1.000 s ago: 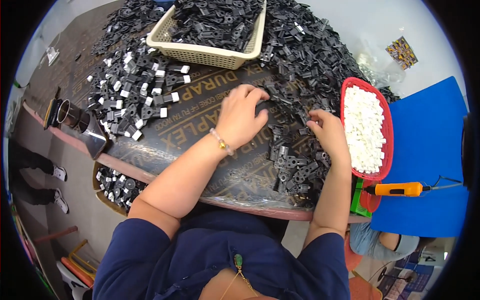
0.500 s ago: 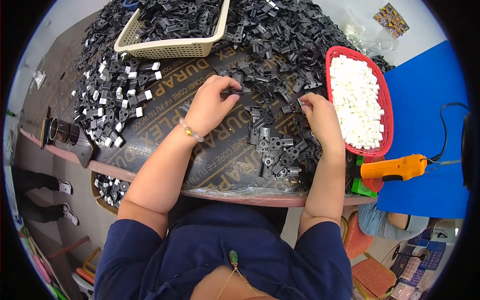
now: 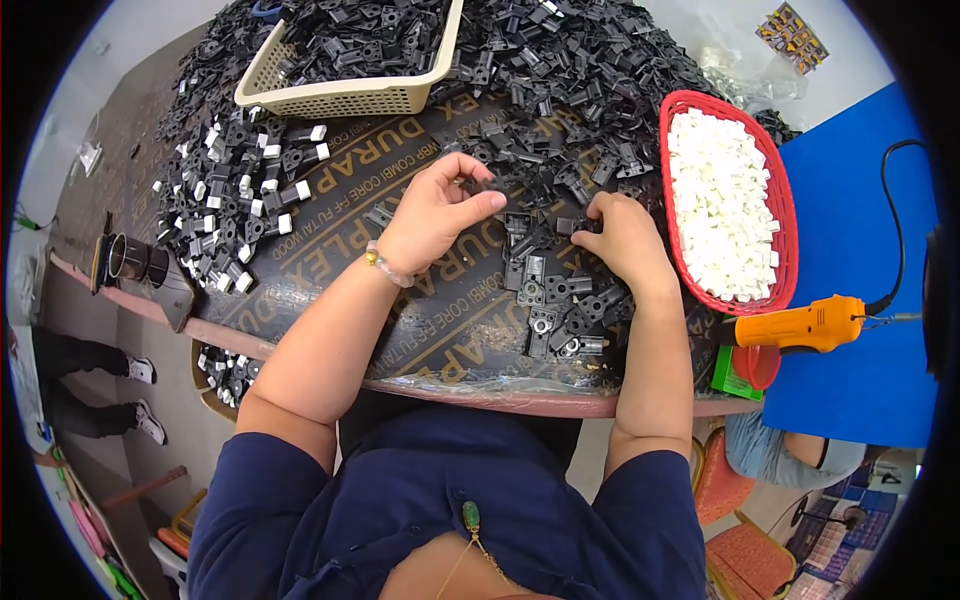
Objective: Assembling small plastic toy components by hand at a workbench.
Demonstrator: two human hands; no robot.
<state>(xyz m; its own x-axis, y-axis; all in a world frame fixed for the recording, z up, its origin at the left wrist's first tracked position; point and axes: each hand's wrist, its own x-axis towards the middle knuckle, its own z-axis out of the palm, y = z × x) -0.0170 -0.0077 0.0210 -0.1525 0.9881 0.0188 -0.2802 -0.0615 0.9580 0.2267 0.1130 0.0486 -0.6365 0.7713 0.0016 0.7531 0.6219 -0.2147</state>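
Observation:
My left hand, with a beaded bracelet at the wrist, is over the table's middle. A small dark plastic part shows between its curled fingers and outstretched thumb, somewhat blurred. To the right, my right hand pinches a black plastic part between thumb and fingers. Loose black plastic fittings with round holes lie below and between the hands. Beyond them spreads a large heap of the same black fittings. Part of what each hand grips is hidden by the fingers.
A cream basket of black parts stands at the back. Black parts with white caps lie left. At right are a red basket of white caps, an orange electric screwdriver and a blue board. A dark holder sits at the left edge.
My right hand has moved slightly left with a black part in its pinch. My left thumb has stretched out to the right, and the dark part there shifted right. The view has shifted slightly.

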